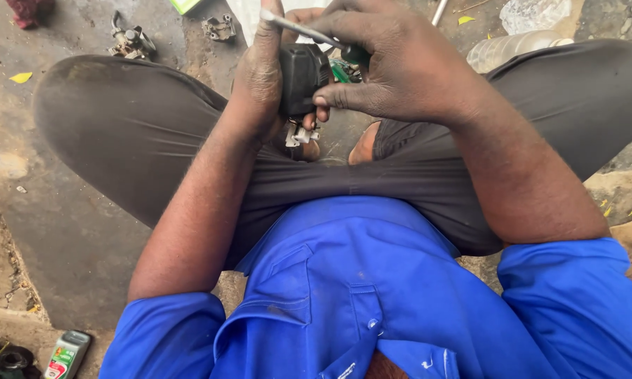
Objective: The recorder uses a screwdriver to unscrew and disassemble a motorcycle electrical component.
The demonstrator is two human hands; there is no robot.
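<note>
— Blue shirt (372, 295), collar and chest pocket, nearest the lens: item one, and the biggest thing in sight. What comes after it?

— Dark grey trousers (148, 133), knees spread wide to either side; the person sits low over a stained concrete floor (56, 231).

— And the hands?

— Left hand (260, 77): fingers wrapped shut round a small black part (303, 78), held up between the knees, above the lap. Right hand (400, 63): closed over a slim metal tool (298, 29), its green handle (343, 69) showing under the fingers, its shaft lying across the top of the black part and reaching to the left hand's fingertips.

— Anything hanging off the part?

— White connector pieces (298, 133) at its underside, just below the left palm. Whether they are fixed to it or loose, I cannot tell.

— Smaller lots, on the floor?

— Clear plastic bottle (505, 49) lying on its side beyond the right knee. Grey metal assembly (130, 42) beyond the left knee; a second, smaller metal piece (219, 28) near it, apart from both hands. Small green-and-white container (65, 354) at the lower left corner, well apart from the work. Yellow leaf (20, 77) at the left edge — smallest entry.
</note>
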